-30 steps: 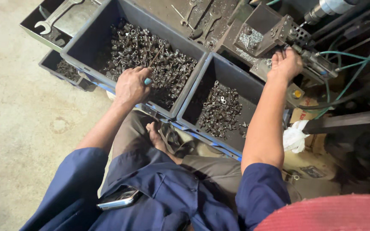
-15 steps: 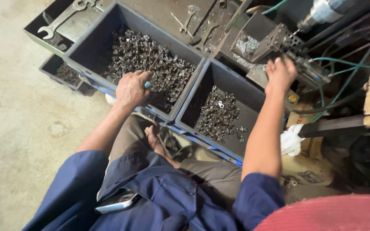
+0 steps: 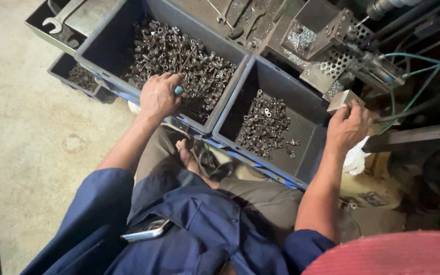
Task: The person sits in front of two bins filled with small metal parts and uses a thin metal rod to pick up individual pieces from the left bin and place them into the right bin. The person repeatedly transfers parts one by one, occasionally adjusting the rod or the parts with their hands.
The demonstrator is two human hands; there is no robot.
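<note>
My left hand rests over the near side of a large grey bin heaped with several small dark metal parts. Its fingers are closed around a thin rod with a teal handle tip that reaches into the heap. My right hand is at the right of a second grey bin that holds a smaller pile of metal parts. It grips a small pale metal block at the base of a metal machine fixture.
Wrenches lie in a tray at the top left, and more lie on the dark bench. A small bin sits under the large one. Green hoses run at the right. A white cloth lies by my right wrist. My bare foot is below the bins.
My right hand has come down from the machine fixture to its base and now holds the pale block. My left hand stays on the rod in the large bin.
</note>
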